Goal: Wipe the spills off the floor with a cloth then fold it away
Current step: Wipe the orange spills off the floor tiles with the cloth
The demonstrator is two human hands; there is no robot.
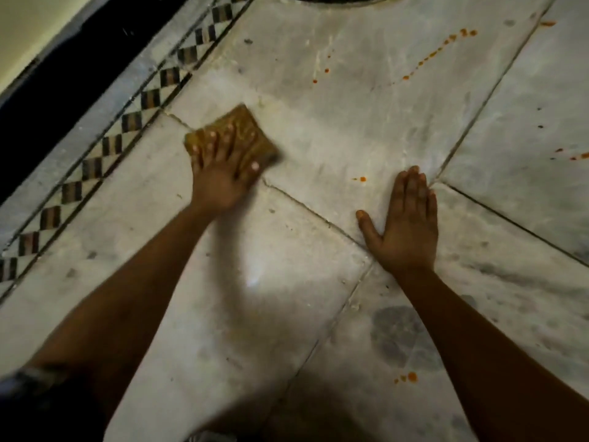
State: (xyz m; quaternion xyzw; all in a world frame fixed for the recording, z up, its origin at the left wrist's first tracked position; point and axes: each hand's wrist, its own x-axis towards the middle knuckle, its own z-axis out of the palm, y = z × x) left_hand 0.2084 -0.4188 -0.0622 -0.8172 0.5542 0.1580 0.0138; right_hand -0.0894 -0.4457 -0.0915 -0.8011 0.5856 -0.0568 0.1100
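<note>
Two flat hands (223,173) (404,228), left on cloth (232,135).

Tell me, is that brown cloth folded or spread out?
Folded: the cloth is a compact pad under the left hand, pressed flat on the floor.

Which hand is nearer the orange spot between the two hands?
Right. The right hand lies flat on the floor just right of the orange spot; the left hand presses the cloth further off, to its left.
</note>
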